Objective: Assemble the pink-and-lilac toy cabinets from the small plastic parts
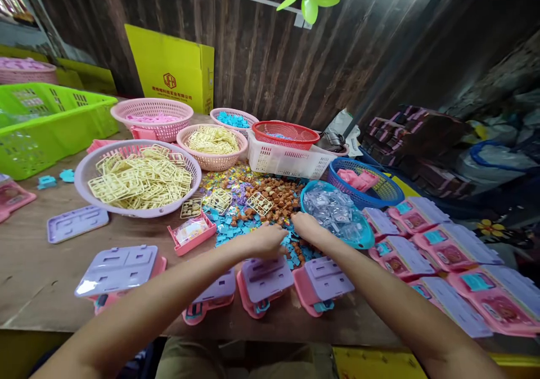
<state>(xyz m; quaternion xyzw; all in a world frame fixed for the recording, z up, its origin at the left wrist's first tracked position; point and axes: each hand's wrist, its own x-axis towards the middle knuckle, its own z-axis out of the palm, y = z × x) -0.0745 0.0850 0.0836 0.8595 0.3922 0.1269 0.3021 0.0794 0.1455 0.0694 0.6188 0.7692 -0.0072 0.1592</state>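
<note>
My left hand (270,241) is over the pile of small blue plastic pieces (236,234), just behind a pink toy case with a purple lid (268,278). Its fingers are curled together, and whatever they hold is hidden. Beside it, my right hand (307,227) reaches into the right edge of the pile, close to the small brown pieces (274,193) and the turquoise basket (367,238) of clear plastic parts. Those fingers are closed and point down, their tips hidden. Another purple-lidded case (324,280) stands below my right hand.
Finished-looking pink and purple cases (455,244) stand in rows at the right. Behind the pile are a lilac basket (84,185) of cream frames, a red basket (287,126) and a white crate (274,162). A green crate (54,137) stands left, and a pink tray (194,235) lies nearby.
</note>
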